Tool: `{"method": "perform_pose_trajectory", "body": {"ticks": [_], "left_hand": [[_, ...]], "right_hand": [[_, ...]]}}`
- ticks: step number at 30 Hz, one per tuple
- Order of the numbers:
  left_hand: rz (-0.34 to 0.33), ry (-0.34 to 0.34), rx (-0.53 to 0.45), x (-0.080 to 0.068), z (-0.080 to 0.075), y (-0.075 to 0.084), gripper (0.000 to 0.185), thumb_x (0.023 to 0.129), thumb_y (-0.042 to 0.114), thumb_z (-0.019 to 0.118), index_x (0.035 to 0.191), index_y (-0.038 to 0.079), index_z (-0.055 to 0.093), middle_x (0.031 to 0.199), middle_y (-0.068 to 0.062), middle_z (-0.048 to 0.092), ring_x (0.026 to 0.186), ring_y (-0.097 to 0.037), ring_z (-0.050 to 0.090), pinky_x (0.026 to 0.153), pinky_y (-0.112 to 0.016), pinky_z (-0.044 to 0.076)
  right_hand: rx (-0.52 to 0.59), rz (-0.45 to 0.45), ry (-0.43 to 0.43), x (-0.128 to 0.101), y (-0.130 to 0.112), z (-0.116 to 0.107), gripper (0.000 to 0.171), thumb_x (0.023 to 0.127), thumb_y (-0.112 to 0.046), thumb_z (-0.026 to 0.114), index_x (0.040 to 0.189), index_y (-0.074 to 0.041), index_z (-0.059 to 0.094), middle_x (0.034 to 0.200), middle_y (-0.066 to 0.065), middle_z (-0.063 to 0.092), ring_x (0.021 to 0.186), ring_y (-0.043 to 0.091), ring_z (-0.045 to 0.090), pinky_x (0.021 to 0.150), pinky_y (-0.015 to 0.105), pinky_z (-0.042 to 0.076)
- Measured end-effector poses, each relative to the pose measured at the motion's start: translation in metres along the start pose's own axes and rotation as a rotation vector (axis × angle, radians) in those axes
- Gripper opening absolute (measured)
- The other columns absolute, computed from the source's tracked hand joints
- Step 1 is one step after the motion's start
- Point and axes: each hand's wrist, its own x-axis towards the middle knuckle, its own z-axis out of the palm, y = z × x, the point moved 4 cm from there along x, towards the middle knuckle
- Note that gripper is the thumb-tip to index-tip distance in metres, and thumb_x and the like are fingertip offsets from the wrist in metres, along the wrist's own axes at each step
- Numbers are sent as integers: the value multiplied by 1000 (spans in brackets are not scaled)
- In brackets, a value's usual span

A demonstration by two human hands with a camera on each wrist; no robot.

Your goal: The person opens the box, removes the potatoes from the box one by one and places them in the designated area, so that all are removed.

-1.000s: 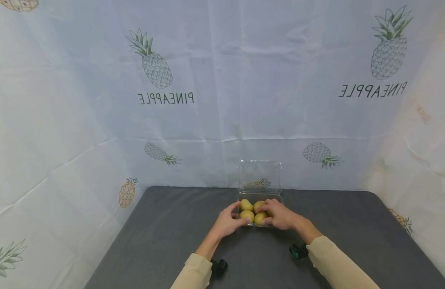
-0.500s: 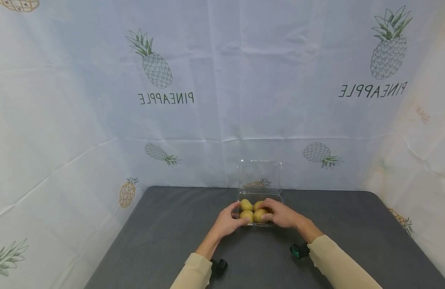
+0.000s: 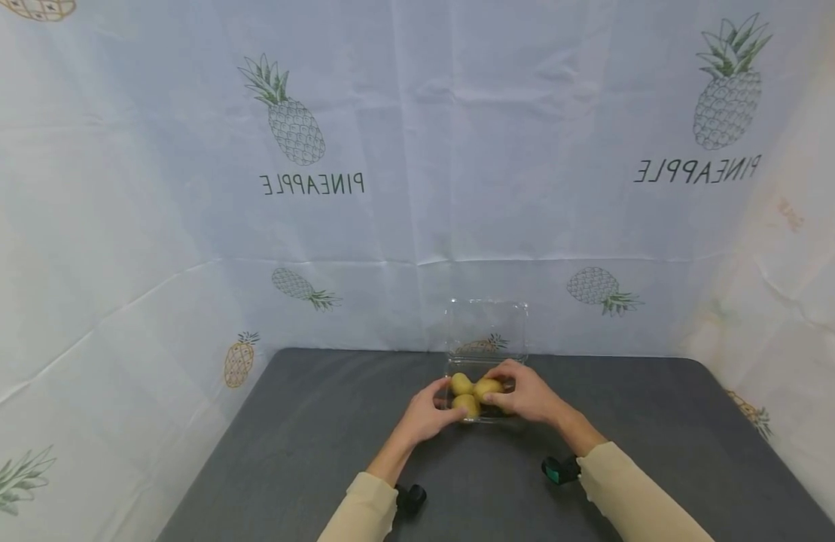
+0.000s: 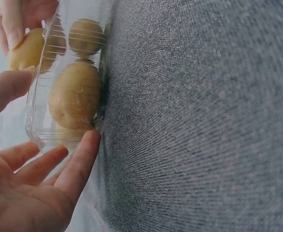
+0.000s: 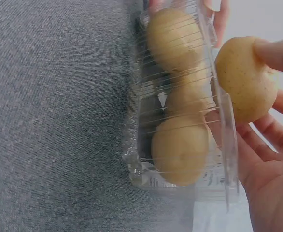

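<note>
A clear plastic clamshell box (image 3: 481, 420) stands at the table's far edge, its lid (image 3: 487, 324) raised at the back. Several potatoes lie inside; one potato (image 4: 76, 96) is at the left front, and another potato (image 5: 180, 150) sits at the right end. My right hand (image 3: 525, 393) holds a potato (image 5: 247, 79) between thumb and fingers, above the rim. My left hand (image 3: 427, 414) rests against the box's left end, with extended fingers (image 4: 81, 159) on the outer wall and the thumb by the rim. My right hand covers part of the box in the head view.
A dark grey table (image 3: 309, 452) lies under the box. Behind it hangs a pale curtain (image 3: 417, 211) printed with pineapples. Dark wrist devices show under both forearms, the left device (image 3: 412, 500) and the right device (image 3: 561, 470).
My right hand has taken hold of the front right potato and lifted it from its spot, slightly away from me. My left hand stays at the box's left end.
</note>
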Motion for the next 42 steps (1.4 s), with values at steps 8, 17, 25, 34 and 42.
{"method": "perform_pose_trajectory", "body": {"ticks": [8,17,25,34,42], "left_hand": [[10,-10,2,0,0,0,74,90,35,79,152,9,47,151,-16,48,117,-34,62,80,-45,57],[12,-2,13,-1,-2,3,73,90,35,79,151,9,48,151,-15,49,118,-34,62,84,-47,56],[31,-5,46,-1,-2,3,73,91,37,78,151,8,48,150,-16,49,116,-33,63,83,-46,56],[37,13,55,-3,-1,5,72,91,36,77,150,6,48,149,-17,50,115,-33,63,85,-48,56],[18,-4,-10,-3,2,1,74,92,35,78,152,7,44,152,-20,46,123,-39,60,90,-50,55]], "right_hand": [[32,12,64,-8,-8,-10,35,92,-30,79,118,-7,72,109,3,61,96,18,61,83,35,57],[12,0,132,-21,-15,-27,33,92,-27,79,118,-8,71,112,4,61,95,19,61,79,34,57],[-13,-2,210,-33,-9,-42,36,91,-23,80,120,-2,70,116,9,63,94,20,63,81,39,58],[-63,30,278,-44,2,-57,37,91,-21,80,120,-1,70,115,10,63,94,22,64,81,38,58],[-116,96,296,-50,16,-71,37,91,-21,79,121,-1,70,116,10,63,94,21,63,80,38,57]]}}
